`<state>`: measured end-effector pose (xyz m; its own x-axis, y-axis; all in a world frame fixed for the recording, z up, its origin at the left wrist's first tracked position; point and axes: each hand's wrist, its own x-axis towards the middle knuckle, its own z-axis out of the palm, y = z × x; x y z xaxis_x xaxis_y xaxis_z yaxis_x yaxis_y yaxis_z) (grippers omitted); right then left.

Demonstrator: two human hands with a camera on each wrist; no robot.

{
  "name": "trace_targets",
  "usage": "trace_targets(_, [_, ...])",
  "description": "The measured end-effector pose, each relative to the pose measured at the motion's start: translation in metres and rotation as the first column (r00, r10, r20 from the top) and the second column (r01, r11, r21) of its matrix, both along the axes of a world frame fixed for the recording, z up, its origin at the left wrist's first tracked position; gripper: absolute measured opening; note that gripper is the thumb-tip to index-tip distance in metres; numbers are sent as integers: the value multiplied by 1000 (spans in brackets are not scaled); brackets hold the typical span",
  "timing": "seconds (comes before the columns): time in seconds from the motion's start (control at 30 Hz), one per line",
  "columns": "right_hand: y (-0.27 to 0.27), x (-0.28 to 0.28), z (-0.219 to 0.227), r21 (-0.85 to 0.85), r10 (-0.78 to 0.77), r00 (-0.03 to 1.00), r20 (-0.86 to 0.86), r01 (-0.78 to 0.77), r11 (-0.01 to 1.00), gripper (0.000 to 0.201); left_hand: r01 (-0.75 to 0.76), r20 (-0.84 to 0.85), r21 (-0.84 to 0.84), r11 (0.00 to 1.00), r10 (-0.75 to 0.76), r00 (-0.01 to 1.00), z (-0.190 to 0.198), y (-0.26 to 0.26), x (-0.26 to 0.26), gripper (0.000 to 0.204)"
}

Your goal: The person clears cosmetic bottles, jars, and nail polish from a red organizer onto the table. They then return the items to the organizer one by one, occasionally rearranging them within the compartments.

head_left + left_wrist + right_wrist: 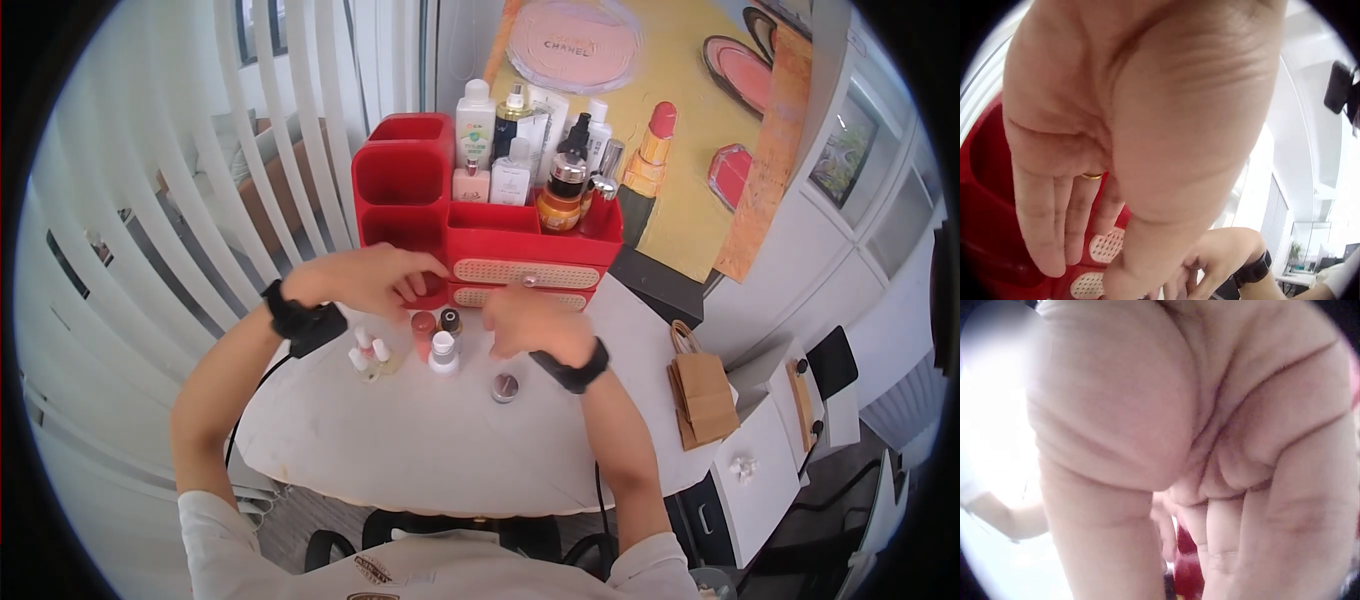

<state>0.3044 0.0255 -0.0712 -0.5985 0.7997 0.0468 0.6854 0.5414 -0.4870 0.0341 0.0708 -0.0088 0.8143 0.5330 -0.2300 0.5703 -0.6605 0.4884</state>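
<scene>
Red organizer (490,220): at the back of the white table (400,450), just beyond the fingers of both hands.
Hidden: the right hand (540,325) covers part of the lower drawer (468,297); the left hand (375,283) blocks some of the tall left section. Whether any fingertip touches red plastic, I cannot tell. Palms fill most of both wrist views, and the right one is washed out at its left.
Drawer fronts: pale, perforated panels with rounded ends, set in red; a round knob (530,281) on the upper drawer (490,272), just beyond the right fingers.
Left fingers: loosely extended, a gold ring (1092,176) on one, nothing visible in them.
Right fingers: fairly straight and close together, thumb apart, nothing visible between.
Below left fingers: a pink bottle (423,335), a white bottle (443,358) and small white-capped bottles (367,362).
Below right fingers: a small round jar (504,387).
Above both: upright cosmetics, including an amber jar (558,210), crowd the top tray.
Well right of right fingers: a brown paper bag (703,400).
</scene>
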Motion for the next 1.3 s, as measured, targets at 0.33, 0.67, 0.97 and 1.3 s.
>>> trace_targets(0.33, [12,81,92,305,-304,575,-759,727,615,29,-388,519,-155,908,410,750,-14,-23,-57,16])
trace_targets(0.67, [64,84,72,253,-393,605,-692,714,653,42,-311,618,-171,935,347,706,-30,-18,-44,15])
trace_targets(0.97, [-13,48,137,528,-249,652,-716,739,418,31,-130,322,225,966,52,945,-6,-43,-12,85])
trace_targets(1.3, [-43,-9,66,336,-250,949,-191,303,892,44,-15,219,273,962,-47,975,-42,-33,7,78])
